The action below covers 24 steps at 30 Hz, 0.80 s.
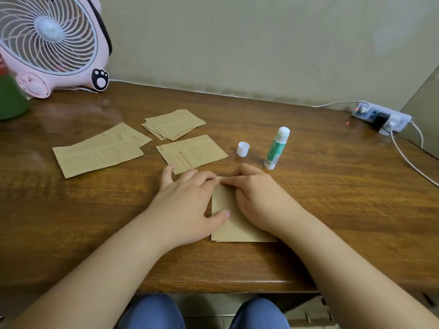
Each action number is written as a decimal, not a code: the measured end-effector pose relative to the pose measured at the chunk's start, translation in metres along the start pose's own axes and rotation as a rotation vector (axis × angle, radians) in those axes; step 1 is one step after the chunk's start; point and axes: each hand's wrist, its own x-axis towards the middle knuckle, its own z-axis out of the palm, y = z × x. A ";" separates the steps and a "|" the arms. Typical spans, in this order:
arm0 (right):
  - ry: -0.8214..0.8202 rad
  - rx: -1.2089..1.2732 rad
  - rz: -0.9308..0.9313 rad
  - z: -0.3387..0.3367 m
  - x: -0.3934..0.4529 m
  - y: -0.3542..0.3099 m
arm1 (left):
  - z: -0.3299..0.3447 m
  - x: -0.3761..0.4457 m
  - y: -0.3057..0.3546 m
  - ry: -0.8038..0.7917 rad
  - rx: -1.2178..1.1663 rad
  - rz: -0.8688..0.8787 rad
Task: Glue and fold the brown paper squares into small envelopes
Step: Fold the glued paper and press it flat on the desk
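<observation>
Left hand: the left hand (pixel 187 200) lies flat on the left part of the folded brown paper (pixel 234 224), fingers relaxed and spread, thumb tip laid on the sheet near its middle. It presses; it does not grip.
Right hand: the right hand (pixel 259 198) lies on the right part of the same sheet, fingers extended leftward along the sheet's far edge, meeting the left fingertips there. Pressing with straight fingers; nothing is held.
Work piece: the folded brown paper lies flat on the surface (pixel 332 210), near the front edge and roughly central, between and under both hands. Printed lines show on its near portion. Whether glue is on it cannot be told.
Single printed sheet: a single printed sheet (pixel 192 153) lies just beyond the left hand, its near corner touching or passing under the fingers.
Left sheets: two overlapping sheets (pixel 97 150) lie well to the left of the hands.
Stack: a small paper stack (pixel 174 124) lies farther back, behind the single sheet.
Glue stick: the glue stick (pixel 276 148) stands upright and uncapped, just beyond the right hand, with a green label.
Cap: the white cap (pixel 242 149) stands beside the stick, to its left, apart from it.
Fan: a pink fan (pixel 47 43) stands at the far left corner.
Power strip: a power strip (pixel 382 116) lies at the far right edge with cables attached.
Green object: a blurred green object (pixel 10 98) sits at the left edge; its identity cannot be told.
</observation>
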 end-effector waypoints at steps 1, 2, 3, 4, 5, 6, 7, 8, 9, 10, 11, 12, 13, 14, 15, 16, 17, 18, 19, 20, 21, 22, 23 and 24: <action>0.014 -0.009 0.025 -0.003 -0.003 0.004 | -0.001 -0.001 0.000 0.006 0.004 -0.002; 0.019 -0.028 0.060 -0.006 -0.008 0.009 | -0.001 -0.001 0.001 0.013 0.008 -0.004; 0.020 -0.053 0.098 -0.010 -0.012 0.015 | -0.001 -0.002 0.001 0.019 0.014 -0.006; 0.012 -0.083 0.131 -0.014 -0.015 0.019 | -0.002 -0.002 0.002 0.026 0.018 -0.008; -0.003 -0.125 0.147 -0.017 -0.017 0.021 | -0.002 -0.002 0.003 0.032 0.026 -0.011; -0.016 -0.182 0.148 -0.020 -0.019 0.021 | -0.003 -0.002 0.005 0.046 0.036 -0.015; -0.022 -0.234 0.145 -0.022 -0.020 0.019 | -0.003 -0.003 0.006 0.061 0.052 -0.021; -0.021 -0.255 0.140 -0.023 -0.023 0.015 | -0.004 -0.004 0.009 0.072 0.082 -0.031; -0.027 -0.241 0.134 -0.024 -0.026 0.009 | -0.005 -0.006 0.013 0.075 0.129 -0.047; -0.046 -0.210 0.119 -0.024 -0.031 0.001 | -0.006 -0.009 0.017 0.075 0.183 -0.070; -0.067 -0.174 0.095 -0.024 -0.036 -0.008 | -0.008 -0.012 0.023 0.070 0.234 -0.099; -0.091 -0.146 0.072 -0.023 -0.041 -0.017 | -0.010 -0.016 0.030 0.055 0.269 -0.132; -0.109 -0.126 0.060 -0.022 -0.044 -0.023 | -0.011 -0.019 0.038 0.037 0.289 -0.164; -0.119 -0.110 0.062 -0.020 -0.046 -0.026 | -0.013 -0.023 0.045 0.028 0.292 -0.191; -0.121 -0.096 0.072 -0.018 -0.045 -0.027 | -0.013 -0.027 0.050 0.028 0.282 -0.210; -0.118 -0.074 0.081 -0.015 -0.044 -0.026 | -0.013 -0.031 0.053 0.037 0.267 -0.219; -0.117 -0.045 0.084 -0.013 -0.041 -0.022 | -0.012 -0.035 0.054 0.045 0.250 -0.220; -0.118 -0.019 0.080 -0.012 -0.039 -0.019 | -0.011 -0.038 0.054 0.056 0.233 -0.207; -0.114 0.000 0.069 -0.011 -0.036 -0.015 | -0.012 -0.040 0.053 0.062 0.217 -0.189; -0.108 0.015 0.058 -0.010 -0.034 -0.011 | -0.013 -0.042 0.051 0.071 0.201 -0.165; -0.103 0.026 0.049 -0.010 -0.031 -0.008 | -0.013 -0.042 0.048 0.070 0.188 -0.143; -0.100 0.031 0.040 -0.010 -0.028 -0.006 | -0.013 -0.042 0.046 0.072 0.170 -0.111; -0.094 0.034 0.026 -0.010 -0.024 -0.004 | -0.015 -0.042 0.044 0.061 0.141 -0.077; -0.089 0.040 0.007 -0.009 -0.021 -0.002 | -0.017 -0.043 0.042 0.054 0.109 -0.042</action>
